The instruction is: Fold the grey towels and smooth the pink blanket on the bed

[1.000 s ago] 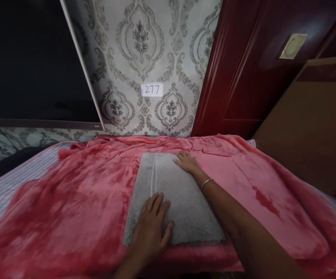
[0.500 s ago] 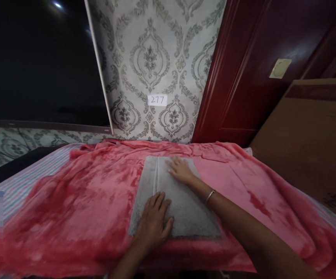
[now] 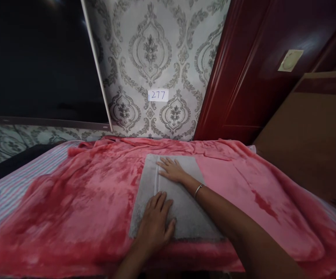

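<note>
A grey, plush-looking folded cloth lies flat on a pink fleece blanket. A pale seam or fold line runs along its left part. My left hand rests on the cloth's near left area, palm down with the fingers apart. Farther back, my right hand lies flat on the cloth's far part, its fingertips at the pale line. A bracelet circles my right wrist. Neither hand grips anything.
Striped fabric shows under the blanket at the left. Behind stand a dark screen and a patterned wall with a paper label reading 277. To the right are a dark red door and a brown board.
My right hand has slid left across the cloth, up to the pale line. My left hand has stayed nearly in place. The camera view has shifted slightly.
</note>
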Demonstrator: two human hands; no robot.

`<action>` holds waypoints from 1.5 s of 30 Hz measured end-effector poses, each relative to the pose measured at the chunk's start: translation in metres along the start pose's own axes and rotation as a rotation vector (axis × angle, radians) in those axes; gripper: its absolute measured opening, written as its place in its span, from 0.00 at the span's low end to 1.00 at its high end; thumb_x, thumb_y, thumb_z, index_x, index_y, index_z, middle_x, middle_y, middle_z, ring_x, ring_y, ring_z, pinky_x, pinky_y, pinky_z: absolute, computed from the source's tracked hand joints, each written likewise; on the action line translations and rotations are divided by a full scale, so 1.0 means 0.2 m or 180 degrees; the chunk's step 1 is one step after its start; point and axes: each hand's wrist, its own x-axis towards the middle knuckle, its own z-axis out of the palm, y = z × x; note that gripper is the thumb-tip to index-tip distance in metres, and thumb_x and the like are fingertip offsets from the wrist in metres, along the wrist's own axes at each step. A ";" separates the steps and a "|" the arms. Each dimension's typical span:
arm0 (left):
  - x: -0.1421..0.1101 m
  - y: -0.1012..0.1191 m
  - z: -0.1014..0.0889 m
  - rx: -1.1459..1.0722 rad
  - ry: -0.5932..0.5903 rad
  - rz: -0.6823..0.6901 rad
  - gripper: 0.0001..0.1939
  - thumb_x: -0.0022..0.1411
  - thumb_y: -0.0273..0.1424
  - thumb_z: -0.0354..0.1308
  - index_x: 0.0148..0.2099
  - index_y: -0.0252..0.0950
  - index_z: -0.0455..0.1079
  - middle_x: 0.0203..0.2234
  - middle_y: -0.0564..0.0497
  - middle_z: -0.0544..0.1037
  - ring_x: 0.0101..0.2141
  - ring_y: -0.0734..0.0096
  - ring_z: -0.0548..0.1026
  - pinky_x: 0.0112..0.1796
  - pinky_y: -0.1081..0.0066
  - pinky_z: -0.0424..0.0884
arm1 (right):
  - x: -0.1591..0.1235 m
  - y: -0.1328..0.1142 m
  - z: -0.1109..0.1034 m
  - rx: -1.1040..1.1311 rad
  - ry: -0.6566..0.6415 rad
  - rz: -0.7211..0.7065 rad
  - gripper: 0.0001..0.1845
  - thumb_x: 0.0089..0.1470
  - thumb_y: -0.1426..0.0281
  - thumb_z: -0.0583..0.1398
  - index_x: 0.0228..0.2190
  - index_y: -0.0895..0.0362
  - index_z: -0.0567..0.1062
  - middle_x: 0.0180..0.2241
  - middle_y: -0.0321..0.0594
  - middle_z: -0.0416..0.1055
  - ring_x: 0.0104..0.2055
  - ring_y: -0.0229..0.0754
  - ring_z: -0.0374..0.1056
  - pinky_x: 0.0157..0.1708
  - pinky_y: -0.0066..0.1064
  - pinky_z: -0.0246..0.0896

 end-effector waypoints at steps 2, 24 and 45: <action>0.00 0.00 0.00 -0.0026 -0.0001 -0.0003 0.26 0.62 0.32 0.56 0.62 0.37 0.67 0.64 0.40 0.67 0.64 0.48 0.62 0.60 0.43 0.65 | 0.05 0.02 0.00 -0.0023 0.0013 0.0041 0.36 0.66 0.46 0.43 0.70 0.44 0.50 0.73 0.40 0.39 0.74 0.57 0.36 0.67 0.60 0.33; 0.00 0.00 0.01 -0.0130 -0.0016 -0.0035 0.26 0.61 0.31 0.57 0.62 0.37 0.67 0.64 0.40 0.67 0.65 0.49 0.62 0.60 0.43 0.64 | 0.16 0.08 0.00 0.0003 0.0034 0.0182 0.35 0.67 0.48 0.43 0.70 0.44 0.47 0.73 0.38 0.41 0.73 0.55 0.38 0.68 0.57 0.29; 0.01 -0.02 0.01 -0.0297 0.0366 -0.0018 0.32 0.62 0.34 0.57 0.67 0.34 0.60 0.67 0.36 0.61 0.65 0.50 0.61 0.62 0.48 0.62 | -0.68 -0.27 0.10 0.0179 -0.0115 -0.0293 0.31 0.69 0.59 0.48 0.69 0.48 0.52 0.73 0.42 0.40 0.74 0.51 0.32 0.68 0.59 0.34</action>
